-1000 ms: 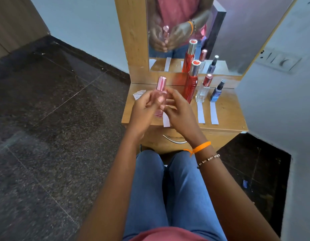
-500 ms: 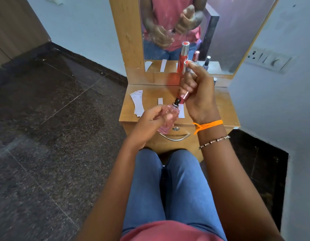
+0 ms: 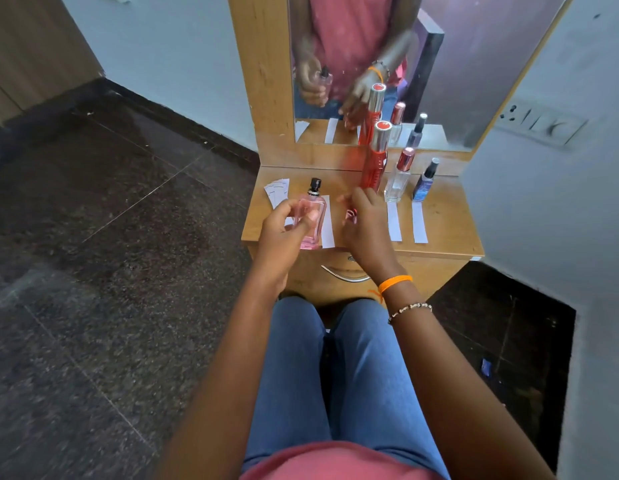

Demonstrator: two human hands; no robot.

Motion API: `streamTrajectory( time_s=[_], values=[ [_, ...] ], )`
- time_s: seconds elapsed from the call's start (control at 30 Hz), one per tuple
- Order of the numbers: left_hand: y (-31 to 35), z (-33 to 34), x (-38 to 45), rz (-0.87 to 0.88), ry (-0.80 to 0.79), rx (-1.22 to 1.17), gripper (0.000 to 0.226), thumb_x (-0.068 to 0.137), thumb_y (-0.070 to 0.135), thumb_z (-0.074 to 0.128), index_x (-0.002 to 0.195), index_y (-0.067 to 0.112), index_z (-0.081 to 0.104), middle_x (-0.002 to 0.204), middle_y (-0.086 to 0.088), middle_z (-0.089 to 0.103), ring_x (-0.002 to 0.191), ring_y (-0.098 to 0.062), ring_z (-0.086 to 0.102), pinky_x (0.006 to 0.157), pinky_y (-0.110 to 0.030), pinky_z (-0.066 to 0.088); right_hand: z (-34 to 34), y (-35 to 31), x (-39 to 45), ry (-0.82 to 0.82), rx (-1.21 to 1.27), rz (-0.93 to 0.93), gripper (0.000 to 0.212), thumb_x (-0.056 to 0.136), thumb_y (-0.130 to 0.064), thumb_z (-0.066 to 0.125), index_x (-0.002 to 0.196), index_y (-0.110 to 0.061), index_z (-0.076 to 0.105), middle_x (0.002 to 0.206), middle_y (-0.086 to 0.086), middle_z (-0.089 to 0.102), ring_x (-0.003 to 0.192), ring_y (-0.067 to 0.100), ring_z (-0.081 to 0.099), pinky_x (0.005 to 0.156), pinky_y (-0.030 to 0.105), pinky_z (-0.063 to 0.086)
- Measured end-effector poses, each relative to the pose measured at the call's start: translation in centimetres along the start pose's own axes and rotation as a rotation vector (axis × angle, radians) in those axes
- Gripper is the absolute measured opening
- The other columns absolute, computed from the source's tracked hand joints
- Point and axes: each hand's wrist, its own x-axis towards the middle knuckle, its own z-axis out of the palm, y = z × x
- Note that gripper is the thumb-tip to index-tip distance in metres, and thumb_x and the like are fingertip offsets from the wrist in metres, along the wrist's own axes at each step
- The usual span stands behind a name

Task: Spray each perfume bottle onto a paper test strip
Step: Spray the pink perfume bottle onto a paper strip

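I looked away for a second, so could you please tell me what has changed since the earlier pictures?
The cap is off the pink perfume bottle, baring its black nozzle. The right hand pulled it off and has brought it down to the wooden tabletop. The left hand keeps holding the bottle. The tall red bottle, clear bottle, blue bottle and test strips stayed put.

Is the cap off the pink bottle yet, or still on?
Off. The pink bottle, held upright in the left hand, shows its bare black sprayer. The cap is at the right hand, low over the table.
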Motion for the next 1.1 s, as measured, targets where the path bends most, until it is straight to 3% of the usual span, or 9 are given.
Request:
streamTrajectory(
  time_s=[0.07, 0.17, 0.33, 0.43, 0.53, 0.63, 0.73, 0.9, 1.1],
  values=[
    [-0.1, 0.1, 0.1, 0.002, 0.005, 0.027, 0.017, 0.089, 0.018, 0.06, 0.105, 0.013, 0.064, 0.101, -0.005, 0.065, 0.089, -0.016, 0.059, 0.08, -0.03, 0.051, 0.4, 0.3, -0.5, -0.025, -0.024, 0.003, 0.038, 0.068, 0.018, 0.045, 0.096, -0.003, 0.059, 0.099, 0.017, 0.054, 0.09, 0.027, 0.047, 0.071, 0.026, 0.038],
    [-0.1, 0.1, 0.2, -0.004, 0.023, 0.058, 0.022, 0.087, 0.016, 0.063, 0.109, 0.015, 0.065, 0.109, -0.009, 0.067, 0.098, -0.021, 0.06, 0.089, -0.038, 0.05, 0.2, -0.1, -0.6, -0.035, -0.035, 0.015, 0.044, 0.071, 0.013, 0.048, 0.112, -0.002, 0.055, 0.112, 0.018, 0.053, 0.103, 0.03, 0.048, 0.086, 0.035, 0.044],
    [0.3, 0.4, 0.3, 0.041, 0.02, 0.014, 0.021, 0.085, 0.01, 0.064, 0.097, 0.027, 0.061, 0.107, -0.004, 0.067, 0.102, -0.02, 0.061, 0.089, -0.039, 0.05, -1.5, -3.0, -2.6, 0.04, 0.16, -0.036, 0.055, 0.073, 0.007, 0.042, 0.127, -0.003, 0.048, 0.122, 0.008, 0.052, 0.117, 0.021, 0.047, 0.102, 0.024, 0.037],
    [0.7, 0.8, 0.4, 0.066, -0.022, 0.013, 0.019, 0.083, 0.013, 0.067, 0.097, 0.025, 0.063, 0.097, 0.003, 0.067, 0.093, -0.018, 0.064, 0.073, -0.029, 0.055, -2.1, -4.5, -3.5, -0.112, 0.418, 0.028, 0.056, 0.08, -0.002, 0.051, 0.134, -0.009, 0.038, 0.128, 0.004, 0.051, 0.109, 0.012, 0.055, 0.093, 0.023, 0.048],
    [0.9, 1.2, 0.5, 0.094, -0.056, 0.053, 0.016, 0.083, 0.017, 0.068, 0.098, 0.022, 0.066, 0.095, 0.001, 0.067, 0.086, -0.011, 0.064, 0.068, -0.024, 0.053, -3.1, -4.4, -3.1, -0.186, 0.462, 0.096, 0.062, 0.08, 0.005, 0.062, 0.134, -0.012, 0.035, 0.11, -0.011, 0.056, 0.092, 0.009, 0.061, 0.076, 0.019, 0.053],
    [0.8, 1.5, 1.4, 0.127, -0.033, 0.237, 0.023, 0.093, 0.032, 0.053, 0.103, 0.019, 0.069, 0.107, -0.006, 0.065, 0.097, -0.007, 0.062, 0.088, -0.025, 0.049, -4.1, -3.6, -2.7, -0.199, 0.411, 0.126, 0.064, 0.076, 0.009, 0.065, 0.13, -0.012, 0.04, 0.103, -0.011, 0.057, 0.086, 0.016, 0.062, 0.071, 0.027, 0.055],
    [0.2, 1.9, 3.0, 0.128, 0.053, 0.56, 0.033, 0.097, 0.037, 0.038, 0.116, 0.028, 0.063, 0.123, 0.001, 0.056, 0.122, -0.02, 0.045, 0.104, -0.039, 0.033, -5.1, -3.0, -2.5, -0.148, 0.452, 0.162, 0.061, 0.074, 0.005, 0.068, 0.126, -0.015, 0.043, 0.106, -0.007, 0.058, 0.09, 0.02, 0.063, 0.071, 0.031, 0.055],
    [-1.5, 2.9, 5.3, 0.077, 0.043, 1.162, 0.044, 0.093, 0.027, 0.051, 0.136, 0.029, 0.043, 0.136, -0.005, 0.037, 0.124, -0.031, 0.029, 0.097, -0.043, 0.025, -7.4, -2.2, -1.5, -0.101, 0.546, 0.179, 0.056, 0.073, 0.008, 0.069, 0.117, -0.02, 0.047, 0.105, -0.009, 0.061, 0.093, 0.013, 0.064, 0.083, 0.033, 0.054],
    [-2.5, 3.8, 5.9, 0.094, 0.102, 1.218, 0.037, 0.09, 0.032, 0.055, 0.127, 0.028, 0.053, 0.134, -0.006, 0.04, 0.121, -0.032, 0.03, 0.096, -0.042, 0.024, -8.3, -1.6, -1.4, -0.129, 0.574, 0.184, 0.055, 0.075, 0.01, 0.067, 0.12, -0.016, 0.049, 0.104, -0.007, 0.063, 0.098, 0.013, 0.065, 0.085, 0.027, 0.053]
  ],
)
